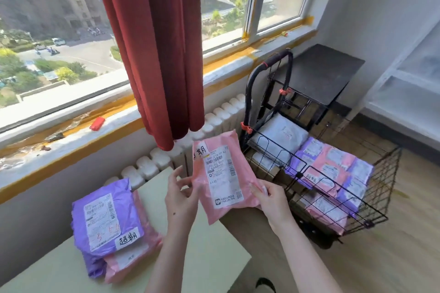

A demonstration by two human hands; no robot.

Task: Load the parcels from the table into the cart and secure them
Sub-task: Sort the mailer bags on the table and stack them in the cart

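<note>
Right hand (269,200): nearest the lens, just left of the cart (384,173); the thumb lies on the front and the fingers curl behind the lower right edge of the pink parcel (221,173), pinching it.
Left hand (181,195): further left of the cart; fingers spread and nearly straight, their tips touching the parcel's left edge, with no firm hold to be seen.
Pink parcel: in the air with its label facing up, tilted, over the gap between the bench (190,257) and the cart, clear of both.
Cart: a wire basket on the floor, already holding loaded parcels (328,169) in pink, purple and white, lying flat.
Bench: left of the cart; a stack (112,228) of two parcels lies on it, purple over pink.
Step in hand: one parcel is being carried from the bench to the cart. Loading looks well past halfway, and securing is not yet begun.
Next move: it likely calls for swinging the parcel right over the cart's near rim and laying it flat on the loaded parcels. The soft bag may sag or catch on the wire, so support from both hands would help.
</note>
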